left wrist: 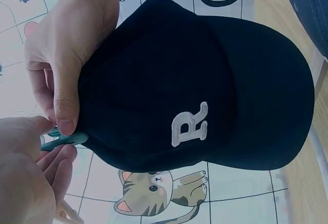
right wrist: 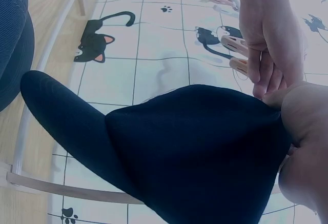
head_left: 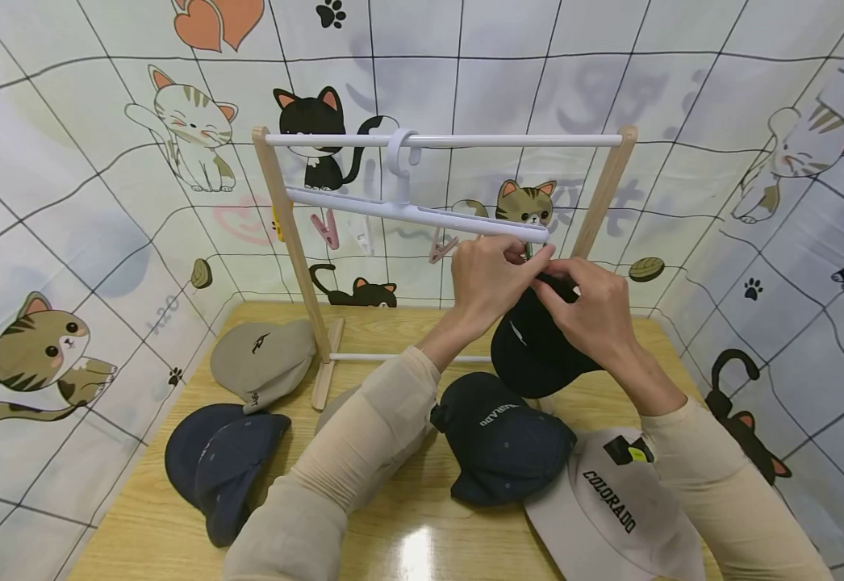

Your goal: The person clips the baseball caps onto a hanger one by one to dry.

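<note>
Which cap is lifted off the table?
The black cap with the white R, gripped by the right hand below the hanger; the other caps lie on the table.

The black cap (left wrist: 138, 75) looks like matt cloth, its letter R (left wrist: 189, 125) raised in stitching; the hanger (head_left: 422, 214) is smooth, slightly shiny plastic, the rack's posts (head_left: 294, 246) matt wood, the counter (head_left: 374, 549) wood-grained and glossy.

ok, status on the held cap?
Left grip pinching green clip below hanger. Right grip holding dark cap by its edge. Nothing visibly in the way.
</note>
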Tool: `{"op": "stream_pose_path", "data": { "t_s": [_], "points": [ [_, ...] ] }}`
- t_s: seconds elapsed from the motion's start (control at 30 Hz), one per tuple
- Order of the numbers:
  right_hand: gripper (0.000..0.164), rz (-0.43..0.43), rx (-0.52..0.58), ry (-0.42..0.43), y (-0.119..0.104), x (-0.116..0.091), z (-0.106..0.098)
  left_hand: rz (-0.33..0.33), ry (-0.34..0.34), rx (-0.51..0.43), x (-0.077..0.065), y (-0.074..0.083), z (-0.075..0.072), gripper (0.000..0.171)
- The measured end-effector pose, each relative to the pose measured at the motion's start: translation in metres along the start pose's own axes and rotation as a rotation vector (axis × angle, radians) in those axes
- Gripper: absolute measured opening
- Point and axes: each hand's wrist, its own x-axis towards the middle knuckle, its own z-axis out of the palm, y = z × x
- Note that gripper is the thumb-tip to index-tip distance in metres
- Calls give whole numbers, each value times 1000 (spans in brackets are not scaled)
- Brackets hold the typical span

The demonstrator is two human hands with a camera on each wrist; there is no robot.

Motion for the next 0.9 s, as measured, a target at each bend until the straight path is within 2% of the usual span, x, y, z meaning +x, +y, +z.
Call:
{"op": "stream_pose_path", "data": {
  "t_s": [0.37,0.9],
  "points": [
    [21,42,19,-42,4,0,-3,-8,-56,-4,-1,-2,1,32],
    [19,131,36,-68,10,-2,-6,-16,-186,-126,-4,-4,3,28]
  ]
}}
